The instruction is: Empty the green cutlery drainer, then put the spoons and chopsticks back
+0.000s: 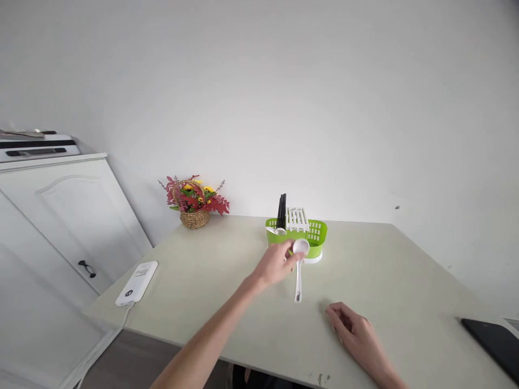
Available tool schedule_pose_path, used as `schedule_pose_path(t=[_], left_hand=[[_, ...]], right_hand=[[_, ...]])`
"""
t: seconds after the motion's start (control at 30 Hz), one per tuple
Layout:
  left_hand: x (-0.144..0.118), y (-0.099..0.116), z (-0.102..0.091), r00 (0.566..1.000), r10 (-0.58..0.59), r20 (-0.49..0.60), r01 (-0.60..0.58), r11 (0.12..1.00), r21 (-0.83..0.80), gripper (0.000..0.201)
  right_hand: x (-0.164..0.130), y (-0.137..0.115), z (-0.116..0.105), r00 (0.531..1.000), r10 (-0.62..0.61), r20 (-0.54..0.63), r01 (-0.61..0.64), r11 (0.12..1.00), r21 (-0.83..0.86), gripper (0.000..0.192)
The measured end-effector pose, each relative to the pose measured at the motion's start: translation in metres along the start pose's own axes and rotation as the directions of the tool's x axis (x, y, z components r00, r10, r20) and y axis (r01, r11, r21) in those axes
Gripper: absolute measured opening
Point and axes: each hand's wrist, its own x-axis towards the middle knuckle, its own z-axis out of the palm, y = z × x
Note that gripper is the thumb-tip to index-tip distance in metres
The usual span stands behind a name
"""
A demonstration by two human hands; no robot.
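Observation:
My left hand (275,263) pinches a white soup spoon (299,278) by its bowl, and the spoon's handle hangs straight down. Just behind the hand stands a green cutlery basket (316,247) with slotted walls on a white base. Black chopsticks (281,210) stand upright in its left part, with white spoon bowls (279,231) showing at their foot. A white slotted piece (297,219) sits in the middle of the basket. My right hand (352,330) rests on the table to the right, fingers curled in, with nothing visible in them.
On the pale table (385,275), a wicker basket of artificial flowers (194,218) stands back left. A white power bank (137,283) with a cable (121,320) lies at the left edge. A black phone-like object (492,343) lies far right. White cabinets (73,227) flank the left.

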Motion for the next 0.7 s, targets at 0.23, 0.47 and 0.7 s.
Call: schedule_pose_path(t=[0.23, 0.47, 0.7], left_hand=[[0.046, 0.015, -0.078, 0.900, 0.180, -0.397, -0.265, 0.949, -0.171, 0.028], [0.079, -0.053, -0.103, 0.873, 0.095, -0.479, -0.176, 0.976, -0.127, 0.009], [0.077, -0.108, -0.085, 0.945, 0.031, -0.327, -0.094, 0.979, -0.180, 0.010]], right_hand=[[-0.002, -0.002, 0.000, 0.999, 0.027, 0.025, -0.026, 0.999, -0.019, 0.045], [0.002, 0.009, 0.002, 0.999, 0.021, 0.036, -0.019, 0.999, -0.030, 0.047], [0.001, 0.002, 0.000, 0.997, 0.040, 0.061, -0.039, 0.999, -0.021, 0.050]])
